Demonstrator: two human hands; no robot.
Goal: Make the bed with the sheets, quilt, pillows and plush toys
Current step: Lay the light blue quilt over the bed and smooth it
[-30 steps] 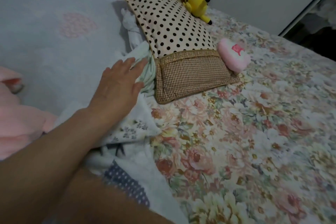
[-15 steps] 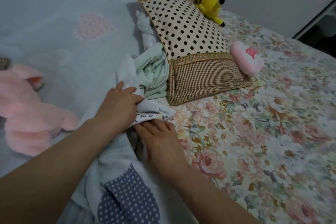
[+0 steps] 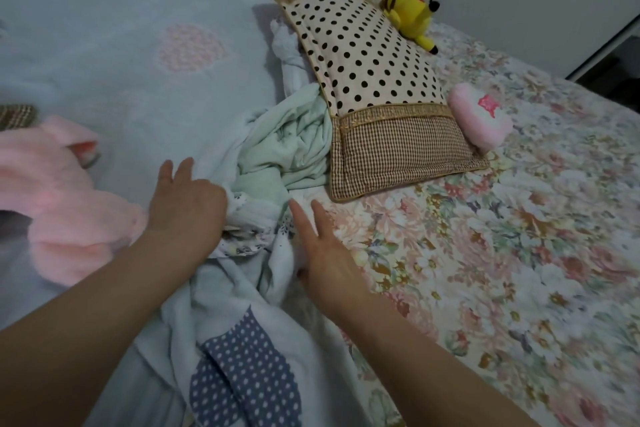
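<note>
Head cam: the right half of the bed is being covered by a floral sheet (image 3: pixel 485 253) and the left half by a pale blue quilt (image 3: pixel 121 62). The quilt's edge is being bunched up down the middle, along with some mint-green cloth (image 3: pixel 287 149). A polka-dot pillow (image 3: pixel 363 55) is being propped against that heap, on the sheet. A big pink plush toy (image 3: pixel 52 204) is being parked on the quilt at far left. A yellow plush (image 3: pixel 410 7) is being rested on the pillow's far corner, and a small pink plush (image 3: pixel 481 121) is being pressed against its right side. The crumpled quilt edge is being gripped by the left hand (image 3: pixel 187 204), with two outer fingers sticking out straight. The right hand (image 3: pixel 325 253) is being laid flat where quilt meets sheet, fingers straight and spread, nothing grasped.
</note>
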